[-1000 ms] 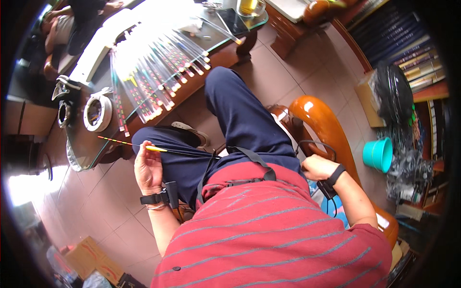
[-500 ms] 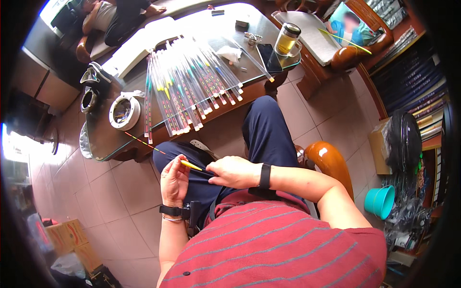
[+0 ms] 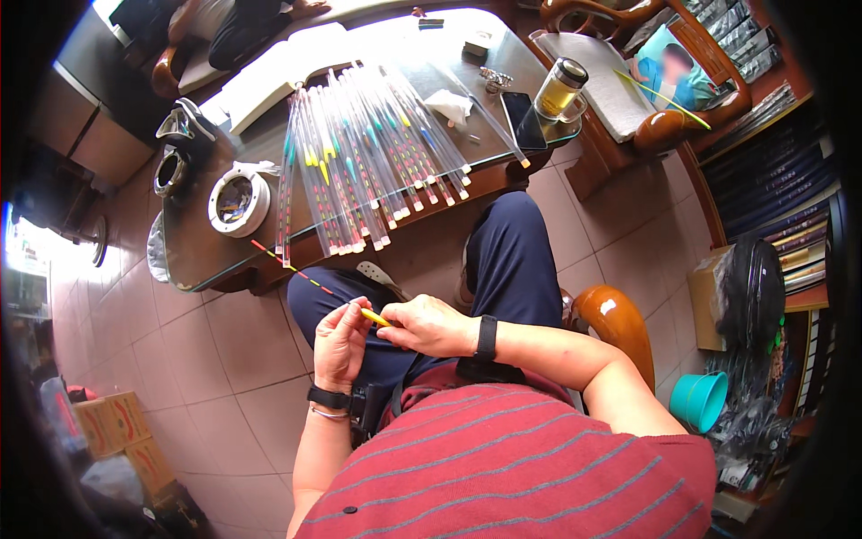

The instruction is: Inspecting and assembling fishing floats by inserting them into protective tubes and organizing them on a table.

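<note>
Above the navy-trousered lap (image 3: 512, 260), the left hand's (image 3: 340, 341) fingers pinch a slim fishing float (image 3: 373, 317); the right hand's (image 3: 431, 325) fingers grasp the far end of its glossy yellow body. Its thin banded antenna (image 3: 299, 273) slants forward-left, overlapping in view the near edge of the glass-covered tabletop (image 3: 187, 256). There, clear tubes (image 3: 359, 171) holding floats fan out between a white round dish (image 3: 216, 214) and a black phone (image 3: 523, 121). Pinkish tiled floor (image 3: 233, 346) spreads left of the lap; a wooden armchair (image 3: 669, 132) stands past the tabletop's right corner.
</note>
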The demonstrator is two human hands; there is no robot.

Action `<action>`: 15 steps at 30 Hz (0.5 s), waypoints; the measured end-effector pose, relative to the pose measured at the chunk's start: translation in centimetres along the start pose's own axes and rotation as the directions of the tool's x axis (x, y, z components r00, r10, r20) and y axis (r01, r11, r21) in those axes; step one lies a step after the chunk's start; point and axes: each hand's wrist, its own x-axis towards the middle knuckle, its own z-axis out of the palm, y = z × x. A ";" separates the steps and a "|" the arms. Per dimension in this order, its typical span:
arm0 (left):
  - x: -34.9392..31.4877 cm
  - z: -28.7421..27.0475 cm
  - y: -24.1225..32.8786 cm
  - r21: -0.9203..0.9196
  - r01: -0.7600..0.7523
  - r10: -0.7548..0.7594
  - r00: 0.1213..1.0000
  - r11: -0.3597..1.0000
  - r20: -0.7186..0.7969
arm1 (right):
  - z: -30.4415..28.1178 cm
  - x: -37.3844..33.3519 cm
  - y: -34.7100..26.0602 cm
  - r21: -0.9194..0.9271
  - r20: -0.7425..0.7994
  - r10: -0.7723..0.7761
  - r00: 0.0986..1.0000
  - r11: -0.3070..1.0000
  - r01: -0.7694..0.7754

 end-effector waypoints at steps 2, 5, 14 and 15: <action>-0.1 0.3 -0.3 0.042 0.009 -0.010 0.999 0.999 0.035 | 0.1 0.2 0.2 -0.048 -0.031 -0.037 0.999 0.998 0.036; -0.1 0.3 -0.2 0.051 -0.015 0.013 0.999 0.999 0.030 | -0.8 0.6 -0.5 0.156 0.145 0.125 0.982 0.977 -0.147; 0.4 0.2 1.9 0.056 -0.104 0.109 0.989 0.993 -0.096 | -15.1 5.6 5.4 -0.393 -0.240 -0.133 0.962 0.919 0.029; 0.7 -0.5 1.7 0.061 -0.094 0.100 0.990 0.994 -0.103 | -16.6 6.5 7.2 -0.361 -0.362 -0.084 0.928 0.931 -0.056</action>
